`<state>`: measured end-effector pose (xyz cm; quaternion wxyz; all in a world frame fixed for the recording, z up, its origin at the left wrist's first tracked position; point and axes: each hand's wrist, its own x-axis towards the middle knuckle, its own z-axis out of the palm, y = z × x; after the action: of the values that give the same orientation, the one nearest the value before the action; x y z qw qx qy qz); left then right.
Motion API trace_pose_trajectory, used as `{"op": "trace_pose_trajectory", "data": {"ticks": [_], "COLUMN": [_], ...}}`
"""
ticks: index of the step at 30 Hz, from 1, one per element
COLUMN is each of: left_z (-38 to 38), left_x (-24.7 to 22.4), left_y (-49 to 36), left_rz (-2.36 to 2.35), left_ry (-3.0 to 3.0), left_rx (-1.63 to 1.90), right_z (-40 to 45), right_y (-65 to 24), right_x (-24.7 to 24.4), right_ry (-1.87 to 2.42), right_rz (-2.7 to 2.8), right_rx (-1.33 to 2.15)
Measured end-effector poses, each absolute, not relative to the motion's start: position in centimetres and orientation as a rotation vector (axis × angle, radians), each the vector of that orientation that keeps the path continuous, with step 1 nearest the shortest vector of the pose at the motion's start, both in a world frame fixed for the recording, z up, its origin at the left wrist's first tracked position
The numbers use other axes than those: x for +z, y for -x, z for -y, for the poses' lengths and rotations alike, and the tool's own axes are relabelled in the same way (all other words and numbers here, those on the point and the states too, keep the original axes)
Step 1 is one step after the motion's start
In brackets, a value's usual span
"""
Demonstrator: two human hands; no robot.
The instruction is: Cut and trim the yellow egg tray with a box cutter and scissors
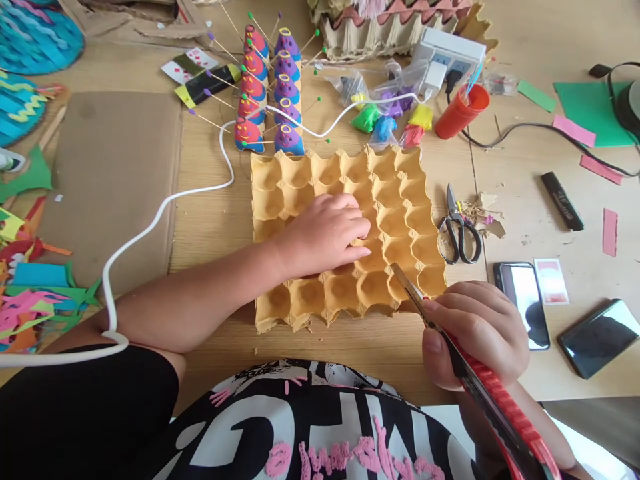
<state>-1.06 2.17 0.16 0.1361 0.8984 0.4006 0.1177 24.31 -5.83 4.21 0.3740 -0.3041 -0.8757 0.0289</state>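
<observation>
A yellow-orange cardboard egg tray (340, 291) lies on the table with its cups facing up. Resting on its middle is my left hand (327, 233), fingers loosely bent over the ridges and thumb apart from them. My right hand (475, 333) is wrapped round a red and black utility knife (505, 400). The knife's extended blade points up and left, its tip over the tray's lower right cups; whether it touches the cardboard I cannot tell. Black-handled scissors (460, 230) lie just right of the tray.
Behind the tray stand painted egg-carton caterpillars (250, 87) with stick legs. A white cable (165, 207) crosses my left forearm and runs to a power strip (447, 50). Bagged coloured clay (385, 127), a red cup (463, 110), phones (523, 300) and brown cardboard (110, 180) lie around.
</observation>
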Motion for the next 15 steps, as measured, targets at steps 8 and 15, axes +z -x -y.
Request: {"op": "trace_pose_trajectory", "data": {"ticks": [8, 15], "left_z": [-2.21, -2.17], "left_x": [0.26, 0.09], "left_y": [1.05, 1.07], "left_rz": [-1.171, -1.167], "left_ry": [-2.595, -2.595], "left_rx": [0.3, 0.343], "right_z": [5.67, 5.54], "right_y": [-24.16, -24.13], "right_x": [4.04, 4.09], "right_ry": [0.774, 0.764], "right_rz": [2.231, 2.289], "right_rx": [0.09, 0.055]}}
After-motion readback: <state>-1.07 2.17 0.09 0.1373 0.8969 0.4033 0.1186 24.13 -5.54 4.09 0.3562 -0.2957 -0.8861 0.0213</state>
